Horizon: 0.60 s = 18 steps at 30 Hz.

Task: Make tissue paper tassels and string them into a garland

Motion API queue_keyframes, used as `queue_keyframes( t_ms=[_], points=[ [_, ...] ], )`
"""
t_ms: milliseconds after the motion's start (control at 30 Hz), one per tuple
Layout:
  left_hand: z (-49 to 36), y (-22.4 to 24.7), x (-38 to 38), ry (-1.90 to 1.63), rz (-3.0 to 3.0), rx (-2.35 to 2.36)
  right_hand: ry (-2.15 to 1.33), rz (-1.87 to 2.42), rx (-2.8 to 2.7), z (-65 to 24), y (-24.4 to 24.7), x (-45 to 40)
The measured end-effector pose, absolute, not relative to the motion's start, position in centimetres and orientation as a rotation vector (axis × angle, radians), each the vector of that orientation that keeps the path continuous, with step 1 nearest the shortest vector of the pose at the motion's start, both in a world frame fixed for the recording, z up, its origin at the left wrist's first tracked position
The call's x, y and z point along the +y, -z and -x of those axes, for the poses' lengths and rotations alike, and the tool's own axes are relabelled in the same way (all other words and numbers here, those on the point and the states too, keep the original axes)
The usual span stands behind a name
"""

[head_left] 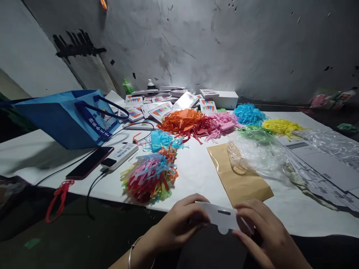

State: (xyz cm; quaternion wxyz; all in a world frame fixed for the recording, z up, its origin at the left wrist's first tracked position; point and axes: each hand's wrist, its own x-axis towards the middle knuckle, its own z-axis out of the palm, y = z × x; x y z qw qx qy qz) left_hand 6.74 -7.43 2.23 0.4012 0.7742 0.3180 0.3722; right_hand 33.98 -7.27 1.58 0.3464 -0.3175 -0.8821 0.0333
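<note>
Near the table's front edge, my left hand (pixel 186 216) and my right hand (pixel 263 228) grip a white cardboard box (pixel 223 220) from both sides. Its top flap has a slot cut in it and a rounded tab that points down toward me. The lower part of the box is in shadow. Fingers of both hands are curled around the flap's ends. Just beyond them lies a brown paper envelope (pixel 244 179), and to the left a bundle of multicoloured paper tassels (pixel 148 173).
Piles of orange (pixel 182 121), pink (pixel 223 123), blue (pixel 249 114) and yellow tissue strips (pixel 283 127) stretch across the table. Flat printed packs (pixel 159 106) are heaped behind. A blue bag (pixel 64 116), phone (pixel 89 163) and power bank (pixel 120 155) with cables sit left; clear plastic (pixel 260 153) lies right.
</note>
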Motion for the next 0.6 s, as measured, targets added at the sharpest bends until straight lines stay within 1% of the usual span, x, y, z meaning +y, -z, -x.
queue_keyframes(
  t_ms=[67,333,600],
  points=[
    [-7.3,-1.7,-7.2,-0.973,-1.976,0.799,0.025,0.776,-2.341,-32.7,-1.7,-6.7],
    [-7.4,-0.3,-7.0,-1.054,-1.969,0.78,0.212,0.665,-2.641,-31.4,-2.3,-4.8],
    [-8.3,-0.1,-6.9,-1.086,-1.982,0.815,-0.022,0.705,-2.684,-31.5,-2.4,-4.1]
  ],
)
